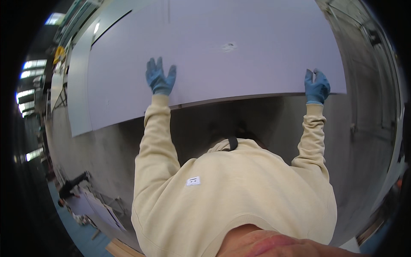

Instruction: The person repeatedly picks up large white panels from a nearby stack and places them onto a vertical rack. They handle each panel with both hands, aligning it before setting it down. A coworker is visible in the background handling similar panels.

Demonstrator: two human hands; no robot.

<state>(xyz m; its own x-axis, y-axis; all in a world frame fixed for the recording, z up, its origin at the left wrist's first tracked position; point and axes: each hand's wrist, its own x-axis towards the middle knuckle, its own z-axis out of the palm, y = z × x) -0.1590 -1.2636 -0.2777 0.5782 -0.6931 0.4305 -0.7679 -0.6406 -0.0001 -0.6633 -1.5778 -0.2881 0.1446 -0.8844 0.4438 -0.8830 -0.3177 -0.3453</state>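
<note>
I have my left grip (161, 78), a blue-gloved hand, over the near part of the panel (257, 70), its fingers spread and nothing held. I can't tell from here whether the palm presses on the surface or sits just above it. My right grip (317, 88), gloved the same, is at the panel's near edge, just beside the near right corner. Its fingers are partly bent, the thumb on the side toward the left grip, and I can't tell whether they pinch the edge or only rest there.

The panel, broad, flat and pale lilac, lies between and beyond my 2 grips and runs on to the left of the left grip. Farther out than both grips, and between them, I see 1 whitish patch (229, 47) with a dark spot. Well to the left of the left grip, a paler board (79, 103) shows along the panel's side; whether it lies under or beside it I can't tell.

Behind the grips, 2 cream sleeves (157, 128) lead back to a cream sweatshirt (252, 184) with 1 white label (193, 180). Grey floor (111, 150) shows behind and left of the left grip. Farther that way, a co-worker (68, 187) in dark clothes bends over a lilac sheet (96, 210).
</note>
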